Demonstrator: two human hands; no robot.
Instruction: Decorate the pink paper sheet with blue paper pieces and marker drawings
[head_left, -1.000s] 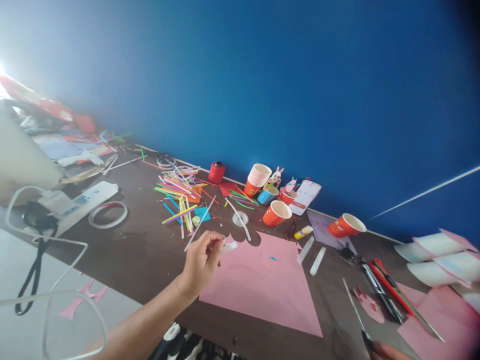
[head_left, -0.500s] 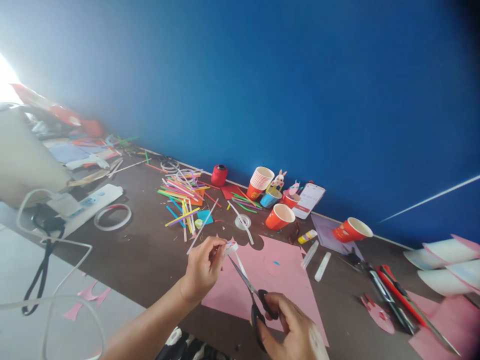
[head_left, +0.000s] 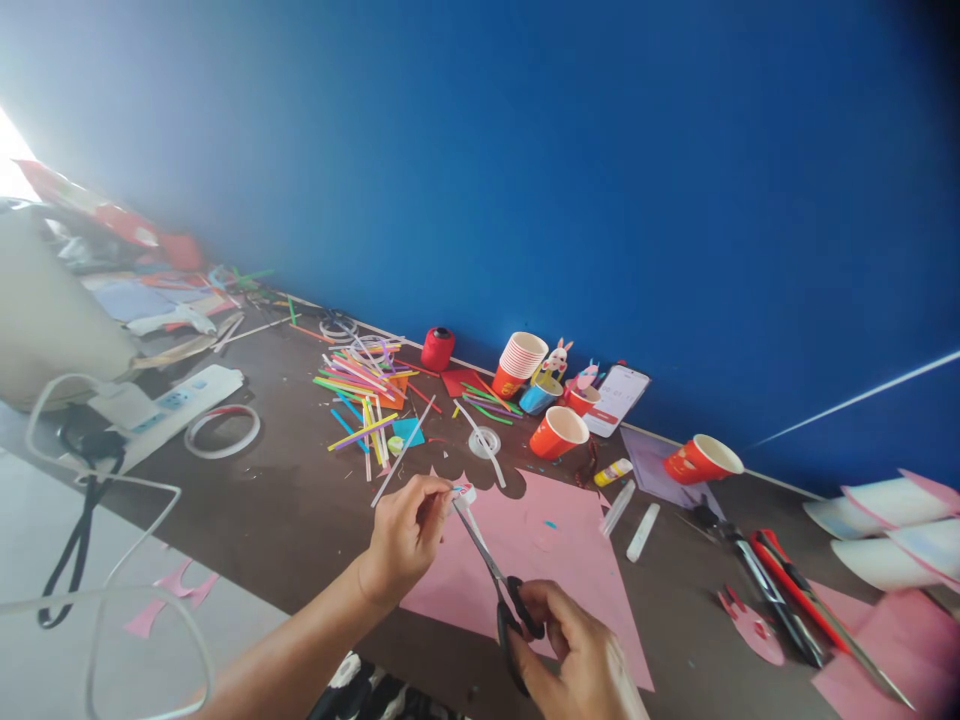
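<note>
My left hand (head_left: 409, 530) pinches a small whitish piece with pink and blue marks (head_left: 465, 493); its exact kind is too small to make out. A narrow white strip runs down from it beside the blades. My right hand (head_left: 574, 645) grips black-handled scissors (head_left: 501, 590) with finger and thumb in the loops. Their blades point up and left, with the tips at the piece, close to my left fingertips. Beneath both hands lies a pink paper sheet (head_left: 592, 590) with curved cut-outs along its far edge.
Colourful sticks (head_left: 367, 380) lie scattered at the back left, near a tape roll (head_left: 484, 442). Red paper cups (head_left: 559, 432) and a phone (head_left: 617, 400) stand by the blue wall. A utility knife (head_left: 802, 590) lies right; a power strip (head_left: 184, 400) sits left.
The scissor handles have drawn closer together, and the blades have narrowed at the small piece. My right hand has shifted slightly left. The left hand keeps its pinch.
</note>
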